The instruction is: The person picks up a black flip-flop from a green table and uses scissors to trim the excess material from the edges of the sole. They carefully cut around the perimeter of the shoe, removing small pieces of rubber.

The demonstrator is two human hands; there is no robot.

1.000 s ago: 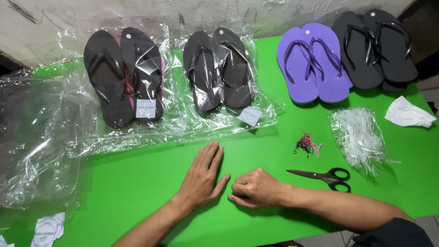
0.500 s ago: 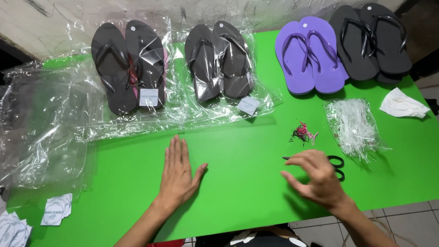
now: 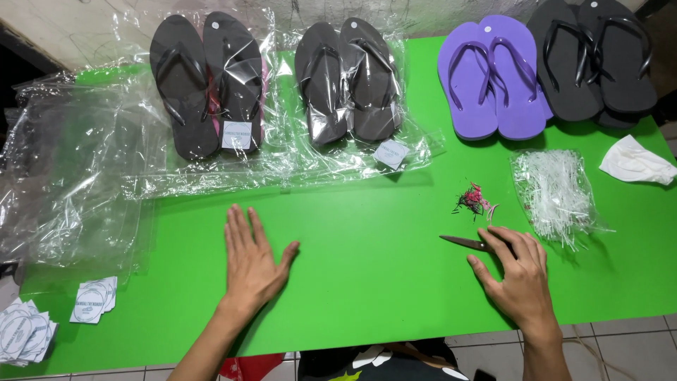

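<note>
- Head view: left hand (image 3: 252, 262) lies flat, fingers spread and released, on the green table (image 3: 367, 282).
- Right hand (image 3: 517, 276) covers the scissors (image 3: 465, 243) handles, fingers loosely curled over them; blades point left.
- Purple flip-flops (image 3: 490, 77) lie well beyond.

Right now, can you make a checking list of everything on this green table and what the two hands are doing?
Surface: green table, bare in the middle.
Job's things: scissors under the right hand; left hand touches only the table.
Clutter: bagged black sandals and; purple sandals; unbagged black sandals; plastic ties bag; red scraps; empty clear bags; white labels; white cloth.
Grippers: left hand flat, open; right hand on the scissors' handles.
Cables: nothing seen.
Surroundings: tiled floor, pale wall behind.
</note>
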